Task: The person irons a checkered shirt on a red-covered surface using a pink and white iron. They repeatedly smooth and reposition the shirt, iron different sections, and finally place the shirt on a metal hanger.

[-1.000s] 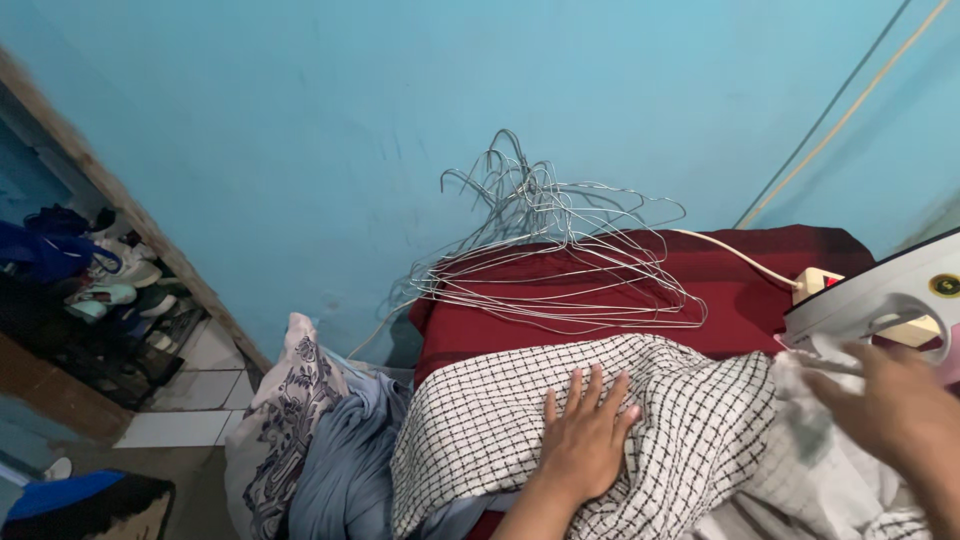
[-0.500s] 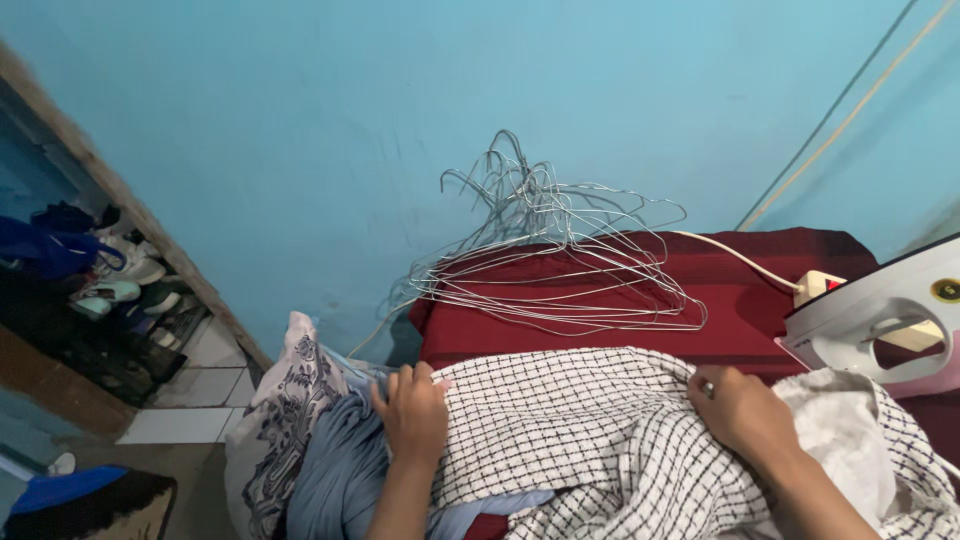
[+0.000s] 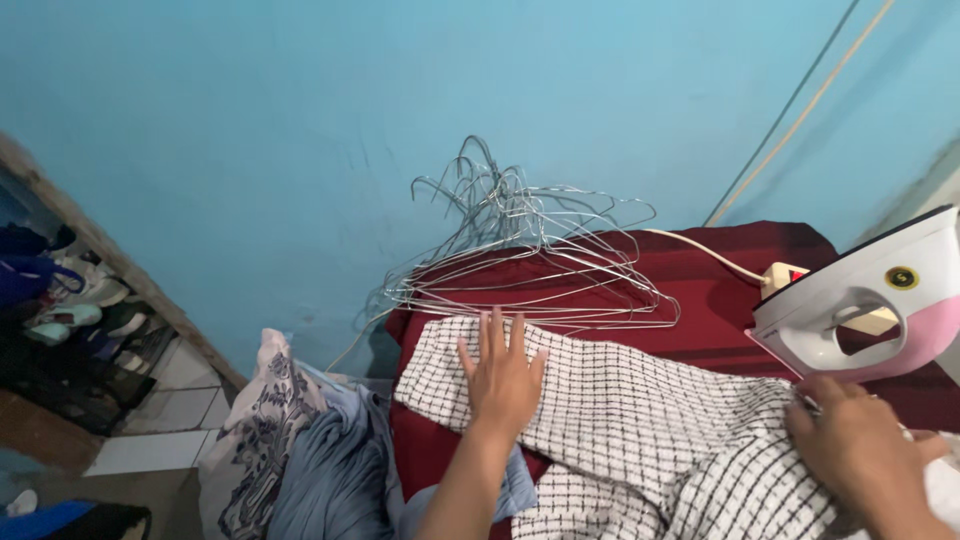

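**Both hands flat on the checked cloth**

The white cloth with a black grid pattern (image 3: 640,420) lies spread over the dark red padded board (image 3: 720,300), and it reaches further toward the wall than half a second ago, its far edge now almost at the hangers. The left hand (image 3: 503,380) has left the cloth's near-left corner and lies flat on its far-left part, fingers straight and spread, gripping nothing. The right hand (image 3: 865,450) has slid to the cloth's near-right side; it rests knuckles up, fingers loosely bent, and I cannot tell whether it pinches the fabric.

One white and pink electric iron (image 3: 868,300) stands on its heel just beyond the right hand. One cream plug block (image 3: 782,275) sits on the board behind the iron. Left of the cloth, a heap of blue-grey and patterned laundry (image 3: 310,450) hangs below the board. Beyond the cloth's far edge lies one tangled pile of bare wire hangers (image 3: 530,250), too many to count, against the one blue wall (image 3: 300,120).
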